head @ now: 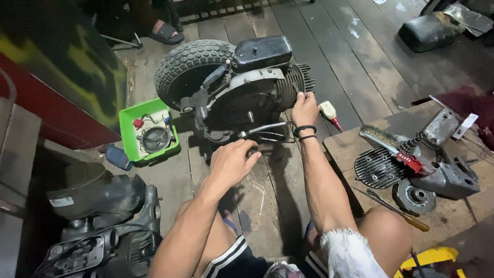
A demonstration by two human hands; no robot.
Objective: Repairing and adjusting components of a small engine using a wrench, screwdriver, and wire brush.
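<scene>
seated person, knees apart, looking down at a small engine unit (247,92) lying on the dark plank floor (360,67), its knobby tyre (182,64) toward the far left, black tank (261,52) on top, cooling fins (300,80) at the right end

right hand (304,108) closed on the finned end of the engine, fingers curled over its edge; black bands on that wrist

left hand (232,162) low at the near side of the engine, fingers bent around a dark metal part by the chrome lever (265,128); whether it clamps tight i cannot tell, the fingertips are hidden

green tray (129,131) left of the engine, holding a round metal part and a red piece

to the right, a low wooden board (350,146) with a wire brush (383,139), a finned cover (375,169), grey castings, a screwdriver (396,208)

second engine (103,221) at near left

sandalled foot (164,33) of another person at the top
</scene>
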